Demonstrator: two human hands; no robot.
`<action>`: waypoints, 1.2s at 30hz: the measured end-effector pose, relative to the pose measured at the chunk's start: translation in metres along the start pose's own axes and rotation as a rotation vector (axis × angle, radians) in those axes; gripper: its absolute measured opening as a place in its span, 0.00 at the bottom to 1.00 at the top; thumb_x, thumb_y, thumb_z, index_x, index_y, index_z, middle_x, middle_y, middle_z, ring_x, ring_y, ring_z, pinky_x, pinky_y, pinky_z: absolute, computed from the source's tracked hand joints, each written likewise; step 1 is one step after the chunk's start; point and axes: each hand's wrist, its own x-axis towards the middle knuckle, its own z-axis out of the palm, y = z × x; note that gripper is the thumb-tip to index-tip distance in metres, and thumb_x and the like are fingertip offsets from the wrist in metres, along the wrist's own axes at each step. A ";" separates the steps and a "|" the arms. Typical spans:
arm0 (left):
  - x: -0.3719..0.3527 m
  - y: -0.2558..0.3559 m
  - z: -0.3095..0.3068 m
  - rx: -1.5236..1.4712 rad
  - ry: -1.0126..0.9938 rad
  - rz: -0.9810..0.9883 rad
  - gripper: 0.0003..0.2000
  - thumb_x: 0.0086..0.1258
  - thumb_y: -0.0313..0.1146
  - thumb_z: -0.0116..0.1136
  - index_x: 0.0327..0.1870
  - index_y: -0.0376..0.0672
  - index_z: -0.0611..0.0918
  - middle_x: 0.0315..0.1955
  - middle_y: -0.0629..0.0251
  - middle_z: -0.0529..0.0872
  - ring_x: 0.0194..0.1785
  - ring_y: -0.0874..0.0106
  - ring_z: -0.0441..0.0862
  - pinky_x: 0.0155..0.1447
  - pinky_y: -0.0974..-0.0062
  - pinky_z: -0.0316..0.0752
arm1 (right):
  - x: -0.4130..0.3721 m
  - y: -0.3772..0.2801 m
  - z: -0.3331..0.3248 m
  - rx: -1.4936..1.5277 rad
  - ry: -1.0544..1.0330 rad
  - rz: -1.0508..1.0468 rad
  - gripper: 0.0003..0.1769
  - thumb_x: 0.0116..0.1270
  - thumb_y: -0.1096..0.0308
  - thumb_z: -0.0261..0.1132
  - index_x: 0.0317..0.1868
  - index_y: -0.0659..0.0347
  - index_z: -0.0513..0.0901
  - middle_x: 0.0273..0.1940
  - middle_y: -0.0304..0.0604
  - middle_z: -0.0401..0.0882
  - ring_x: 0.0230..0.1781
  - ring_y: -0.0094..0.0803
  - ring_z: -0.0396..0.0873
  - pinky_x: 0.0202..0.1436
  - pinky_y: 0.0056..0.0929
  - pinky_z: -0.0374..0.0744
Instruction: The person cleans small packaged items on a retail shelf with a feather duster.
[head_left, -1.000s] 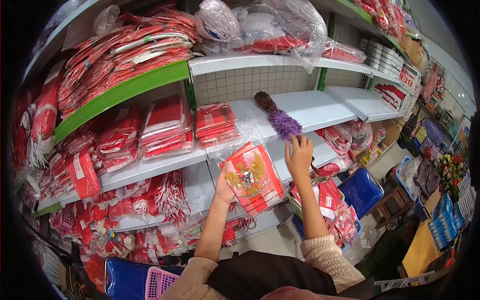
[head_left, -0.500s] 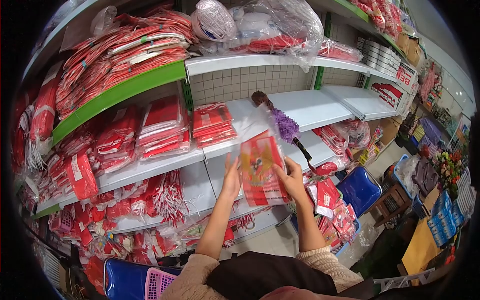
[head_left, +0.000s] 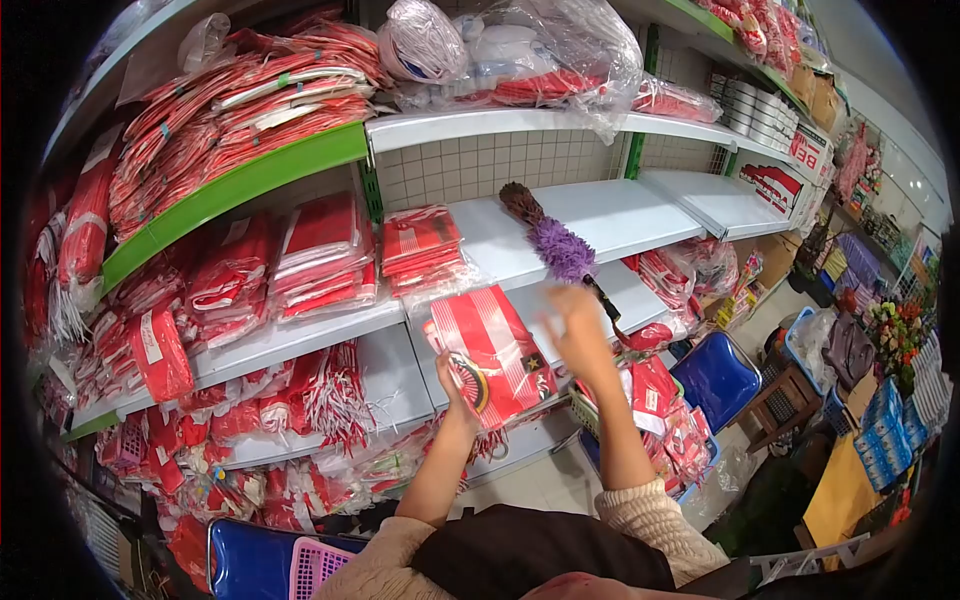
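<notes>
A red-and-white packet in clear plastic [head_left: 490,350] is tilted in front of the shelves, with a round emblem near its lower left. My left hand [head_left: 456,385] grips its left edge, thumb on the front and the other fingers hidden behind. To the right of the packet, my right hand [head_left: 578,325] is raised off it, blurred, its fingers apart with nothing in them. Behind that hand a purple and brown duster [head_left: 560,248] lies across the shelf. A small stack of red packets [head_left: 422,245] sits on the middle shelf [head_left: 490,225], beyond the held packet.
Taller stacks of red packets [head_left: 322,255] fill the left of the middle shelf. Bundled packets [head_left: 250,100] and a clear bag [head_left: 550,50] are on the upper shelf. Blue chairs [head_left: 718,380] and a basket of red packets [head_left: 690,445] stand at the lower right.
My right hand has let go of the packet and lifted away. The packet has turned and shifted left in my left hand, showing a different face. More of the duster shows.
</notes>
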 end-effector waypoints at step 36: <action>0.077 -0.045 -0.074 -0.178 -0.165 -0.156 0.09 0.57 0.36 0.48 0.23 0.41 0.76 0.16 0.63 0.79 0.16 0.70 0.78 0.20 0.74 0.76 | -0.239 0.025 0.044 0.029 0.014 0.312 0.12 0.59 0.66 0.62 0.27 0.63 0.69 0.21 0.55 0.72 0.21 0.53 0.72 0.24 0.42 0.69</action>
